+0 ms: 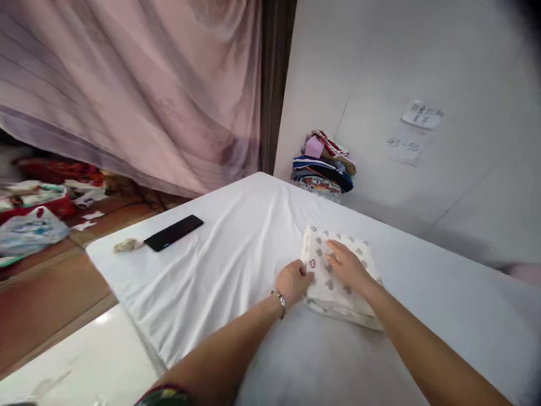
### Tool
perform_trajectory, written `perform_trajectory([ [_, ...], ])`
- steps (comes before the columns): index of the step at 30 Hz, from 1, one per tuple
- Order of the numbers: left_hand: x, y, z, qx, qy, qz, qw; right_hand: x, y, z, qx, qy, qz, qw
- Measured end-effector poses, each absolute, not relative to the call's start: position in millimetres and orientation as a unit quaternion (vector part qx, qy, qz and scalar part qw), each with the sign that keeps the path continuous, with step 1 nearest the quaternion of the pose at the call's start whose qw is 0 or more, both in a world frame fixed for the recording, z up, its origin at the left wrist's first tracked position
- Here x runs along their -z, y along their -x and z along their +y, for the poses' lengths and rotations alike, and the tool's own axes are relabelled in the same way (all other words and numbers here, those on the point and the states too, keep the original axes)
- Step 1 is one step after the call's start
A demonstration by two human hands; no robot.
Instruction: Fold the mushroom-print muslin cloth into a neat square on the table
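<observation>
A folded white cloth with small grey and red prints [325,290] lies on the white-sheeted table [220,265]. My right hand [347,265] rests flat on top of the cloth, fingers stretched out. At the cloth's left edge, my left hand [293,280] has its fingers curled around that edge. A bracelet circles my left wrist.
A black phone [173,232] and a small crumpled scrap [125,245] lie near the table's far left edge. A stack of folded colourful clothes [323,163] sits in the corner against the white wall. Pink curtain [139,90] hangs behind; bags and clutter [31,214] lie on the floor at left.
</observation>
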State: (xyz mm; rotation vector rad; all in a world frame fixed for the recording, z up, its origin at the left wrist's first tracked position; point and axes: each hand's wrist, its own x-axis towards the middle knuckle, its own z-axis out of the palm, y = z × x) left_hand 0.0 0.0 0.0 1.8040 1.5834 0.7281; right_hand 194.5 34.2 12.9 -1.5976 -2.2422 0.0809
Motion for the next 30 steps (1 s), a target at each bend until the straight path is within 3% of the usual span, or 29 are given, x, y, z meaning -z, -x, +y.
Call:
perform_trajectory([
  [10,7,-1,1,-0.263,-0.702,0.582,0.315,12,-137,65,0.021,0.587,-0.808,0.059],
  [21,3,7,6,-0.244,-0.666,0.605,0.361,3,-145,70,-0.059,0.612,-0.782,0.108],
  [30,1,9,6,-0.175,-0.685,0.595,0.383,-1,-144,67,-0.07,0.626,-0.774,0.07],
])
